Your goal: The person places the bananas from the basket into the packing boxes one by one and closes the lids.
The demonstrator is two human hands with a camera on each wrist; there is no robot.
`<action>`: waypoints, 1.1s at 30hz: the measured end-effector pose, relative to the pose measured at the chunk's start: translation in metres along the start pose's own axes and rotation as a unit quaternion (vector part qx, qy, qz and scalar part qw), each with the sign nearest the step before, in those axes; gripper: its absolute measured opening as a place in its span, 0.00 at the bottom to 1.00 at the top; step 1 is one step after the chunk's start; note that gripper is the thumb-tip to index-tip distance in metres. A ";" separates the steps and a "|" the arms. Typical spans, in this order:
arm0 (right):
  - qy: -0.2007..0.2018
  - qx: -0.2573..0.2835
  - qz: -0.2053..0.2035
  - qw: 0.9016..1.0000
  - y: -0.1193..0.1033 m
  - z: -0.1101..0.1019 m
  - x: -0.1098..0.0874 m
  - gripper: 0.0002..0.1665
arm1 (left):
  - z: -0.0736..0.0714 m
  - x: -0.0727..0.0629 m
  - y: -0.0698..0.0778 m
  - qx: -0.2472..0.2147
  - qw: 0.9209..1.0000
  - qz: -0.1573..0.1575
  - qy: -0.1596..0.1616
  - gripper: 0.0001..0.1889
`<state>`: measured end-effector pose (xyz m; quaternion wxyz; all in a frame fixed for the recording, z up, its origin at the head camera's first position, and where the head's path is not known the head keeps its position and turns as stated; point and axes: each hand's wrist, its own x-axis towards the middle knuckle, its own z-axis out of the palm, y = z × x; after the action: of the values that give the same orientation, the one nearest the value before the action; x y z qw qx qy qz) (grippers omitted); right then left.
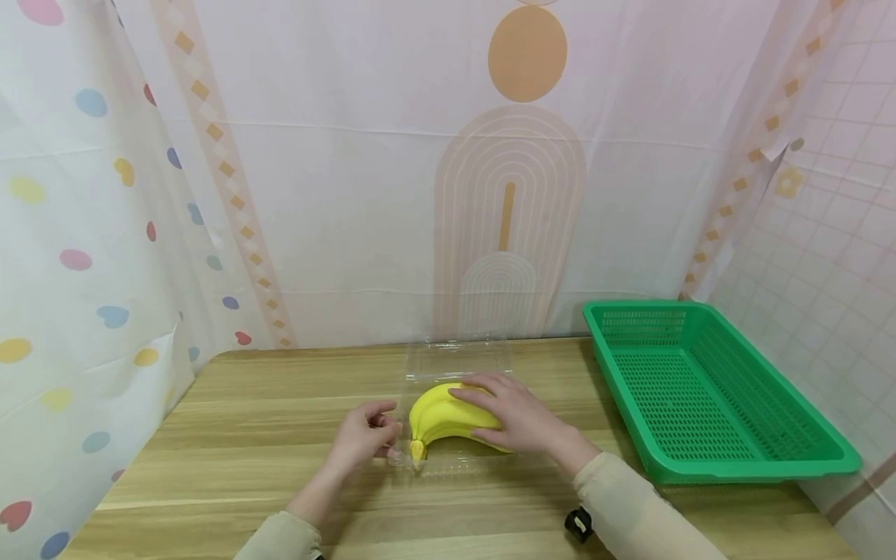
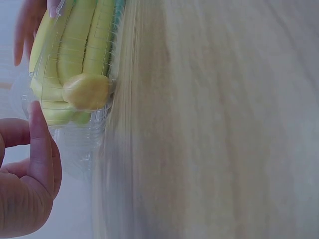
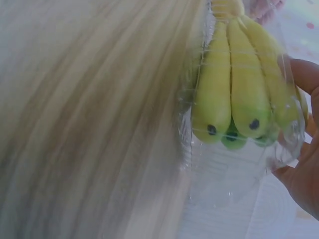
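Observation:
A bunch of yellow bananas (image 1: pixel 448 420) lies in a clear plastic clamshell box (image 1: pixel 458 465), its lid (image 1: pixel 458 359) folded back toward the curtain. My right hand (image 1: pixel 514 412) holds the bunch from above, fingers over the far side and thumb on the near side. At the box's left edge is my left hand (image 1: pixel 365 432), fingers loosely bent, beside the stem end. In the left wrist view the left thumb (image 2: pixel 40 144) points up, its tip right at the box wall. Dark banana tips and some green show through the plastic (image 3: pixel 234 124) in the right wrist view.
A green plastic basket (image 1: pixel 630 412) stands on the right side of the wooden table (image 1: pixel 231 443). Behind the table hangs a patterned curtain (image 1: pixel 350 218), with a dotted one (image 1: pixel 77 311) on the left. A small black object (image 1: pixel 579 525) shows by the right sleeve.

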<state>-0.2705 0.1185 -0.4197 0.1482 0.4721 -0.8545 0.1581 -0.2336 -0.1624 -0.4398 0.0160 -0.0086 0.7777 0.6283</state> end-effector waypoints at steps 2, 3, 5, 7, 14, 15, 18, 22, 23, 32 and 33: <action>0.006 0.007 0.001 1.000 0.001 -0.002 -0.002 0.39 | 0.000 0.000 0.000 -0.002 1.000 -0.001 0.000 0.24; 0.008 0.011 0.004 1.000 0.002 -0.003 -0.003 0.39 | 0.000 0.000 0.000 -0.002 1.000 0.000 -0.001 0.24; 0.008 0.023 0.019 1.000 0.003 -0.005 -0.005 0.39 | 0.001 0.000 0.000 -0.003 1.000 0.000 0.000 0.25; 0.013 0.030 0.033 0.999 0.004 -0.008 -0.006 0.38 | 0.001 0.000 0.000 -0.003 1.000 0.001 0.000 0.25; 0.059 0.043 0.061 0.995 0.006 -0.015 -0.010 0.36 | 0.000 0.000 0.001 -0.004 1.000 0.003 -0.003 0.24; 0.063 0.050 0.069 0.994 0.006 -0.015 -0.010 0.36 | -0.001 0.000 0.001 -0.003 1.000 0.001 -0.003 0.24; 0.068 0.070 0.106 0.990 0.007 -0.015 -0.012 0.36 | -0.002 0.001 0.001 -0.001 1.000 0.000 -0.002 0.23; 0.093 0.093 0.132 0.982 0.009 -0.015 -0.014 0.34 | -0.005 0.003 0.002 0.011 1.000 0.002 0.002 0.20; 0.102 0.098 0.135 0.981 0.009 -0.015 -0.014 0.33 | -0.006 0.003 0.003 0.019 1.000 0.006 0.004 0.20; 0.159 0.127 0.166 0.965 0.018 -0.012 -0.016 0.30 | -0.012 0.010 0.016 0.048 0.999 0.019 0.014 0.19; 0.166 0.132 0.171 0.962 0.020 -0.012 -0.016 0.29 | -0.011 0.011 0.018 0.049 0.998 0.019 0.016 0.19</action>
<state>-0.2777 0.1456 -0.4180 0.1950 0.3019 -0.8576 0.3679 -0.2456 -0.1699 -0.4206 -0.0082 -0.0030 0.8076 0.5897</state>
